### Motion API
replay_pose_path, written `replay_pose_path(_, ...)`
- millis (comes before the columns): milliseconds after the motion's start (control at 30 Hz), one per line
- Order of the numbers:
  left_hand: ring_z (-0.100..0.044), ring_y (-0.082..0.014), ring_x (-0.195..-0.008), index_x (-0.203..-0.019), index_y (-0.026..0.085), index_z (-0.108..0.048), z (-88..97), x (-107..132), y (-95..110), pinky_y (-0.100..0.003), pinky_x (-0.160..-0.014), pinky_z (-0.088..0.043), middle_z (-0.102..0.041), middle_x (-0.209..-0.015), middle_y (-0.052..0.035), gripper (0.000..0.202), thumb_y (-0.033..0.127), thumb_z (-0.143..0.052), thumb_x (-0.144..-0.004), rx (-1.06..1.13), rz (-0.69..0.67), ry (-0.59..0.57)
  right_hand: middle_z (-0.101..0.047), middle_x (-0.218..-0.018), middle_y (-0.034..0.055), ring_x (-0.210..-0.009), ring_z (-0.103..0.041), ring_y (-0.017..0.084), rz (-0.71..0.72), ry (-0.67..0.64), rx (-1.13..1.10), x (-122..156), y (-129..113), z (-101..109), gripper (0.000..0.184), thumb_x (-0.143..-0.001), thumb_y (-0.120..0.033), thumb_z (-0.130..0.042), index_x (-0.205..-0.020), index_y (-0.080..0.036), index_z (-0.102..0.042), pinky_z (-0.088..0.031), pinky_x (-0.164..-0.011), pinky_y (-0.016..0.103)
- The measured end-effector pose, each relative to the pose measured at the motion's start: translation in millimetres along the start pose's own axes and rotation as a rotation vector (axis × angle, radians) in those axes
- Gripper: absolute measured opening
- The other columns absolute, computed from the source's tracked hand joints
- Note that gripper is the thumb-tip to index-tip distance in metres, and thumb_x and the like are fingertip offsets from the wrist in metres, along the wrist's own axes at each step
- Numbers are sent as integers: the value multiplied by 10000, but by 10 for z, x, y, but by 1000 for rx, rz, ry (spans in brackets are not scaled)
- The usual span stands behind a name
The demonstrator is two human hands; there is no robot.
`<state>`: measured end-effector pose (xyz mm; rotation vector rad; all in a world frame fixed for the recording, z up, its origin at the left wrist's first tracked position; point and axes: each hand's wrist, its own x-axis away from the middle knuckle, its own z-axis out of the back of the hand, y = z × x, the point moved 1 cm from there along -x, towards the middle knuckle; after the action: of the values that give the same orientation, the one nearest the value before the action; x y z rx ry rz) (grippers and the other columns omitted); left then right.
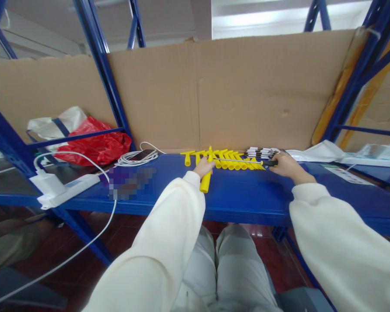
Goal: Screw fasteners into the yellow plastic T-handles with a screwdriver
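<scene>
My left hand is closed round a yellow plastic T-shaped tube that lies on the blue shelf, its lower end pointing toward me. My right hand grips the dark handle of a screwdriver. Its thin metal shaft runs left across a row of several more yellow tubes toward the tube in my left hand. Both arms wear white sleeves.
A stack of small black-and-white parts sits behind the tubes. Left on the shelf lie a coiled white cable with a phone, a white power strip, a red plastic bag. Cardboard backs the shelf; white bags lie right.
</scene>
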<state>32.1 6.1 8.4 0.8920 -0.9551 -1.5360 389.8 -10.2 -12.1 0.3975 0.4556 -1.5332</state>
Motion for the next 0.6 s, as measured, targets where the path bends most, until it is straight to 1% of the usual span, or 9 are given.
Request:
replay_pose_path(100,-546,-155,-515,-1023,193,-624,-5,-14,-10,-250,-596,-482,-529,-555,73,162,78,-598,-913,0,1,-5,-748,-904,108,-869,-724,317,-66,-4,-11,40,11,1,263,-783,-358,-745,-1010,-232,-705,-571,-772,391)
replay_pose_path(167,-544,-152,-514,-1027,193,-624,-7,-22,-15,-249,-597,-478,-527,-561,75,161,80,-603,-915,1,7,-2,-754,-894,102,-838,-727,311,-119,-25,-16,49,10,-4,320,-782,-362,-760,-1068,-229,-701,-560,-744,380)
replay_pose_path(233,-541,-149,-511,-1027,194,-620,-7,-24,-17,-246,-591,-471,-524,-563,77,169,76,-610,-907,7,13,0,-770,-907,104,-863,-744,319,-131,-51,-13,34,2,-13,335,-776,-349,-761,-1085,-227,-713,-567,-762,385)
replay_pose_path(333,-531,-148,-506,-1035,195,-612,-6,-16,-13,-243,-573,-453,-513,-556,81,178,70,-600,-909,15,10,3,-792,-947,126,-950,-765,346,-86,-69,3,-6,-9,-30,244,-793,-341,-720,-1004,-220,-746,-588,-827,416)
replay_pose_path(400,-533,-154,-508,-1050,192,-614,-5,-9,-10,-247,-568,-448,-506,-547,80,182,72,-584,-917,13,11,2,-800,-997,152,-1021,-765,366,-50,-48,23,-20,-9,-33,185,-807,-340,-697,-937,-218,-746,-594,-872,436)
replay_pose_path(467,-540,-162,-512,-1060,190,-618,-5,-5,-7,-253,-568,-452,-504,-539,78,187,77,-579,-916,10,13,1,-799,-1033,157,-1064,-758,373,-28,-14,41,-12,-1,-28,157,-803,-332,-705,-917,-229,-729,-594,-888,437)
replay_pose_path(533,-541,-164,-513,-1041,195,-617,-6,-4,-5,-254,-569,-454,-504,-534,76,176,79,-580,-913,8,10,-5,-791,-1017,142,-1033,-758,363,-40,1,38,11,13,-20,176,-790,-333,-734,-939,-243,-705,-592,-857,423)
replay_pose_path(600,-531,-159,-509,-1003,202,-608,-5,-8,-4,-250,-566,-450,-504,-533,74,157,75,-581,-915,7,6,-10,-776,-965,123,-940,-755,343,-77,-2,11,34,32,-19,241,-788,-356,-760,-987,-250,-677,-582,-793,404)
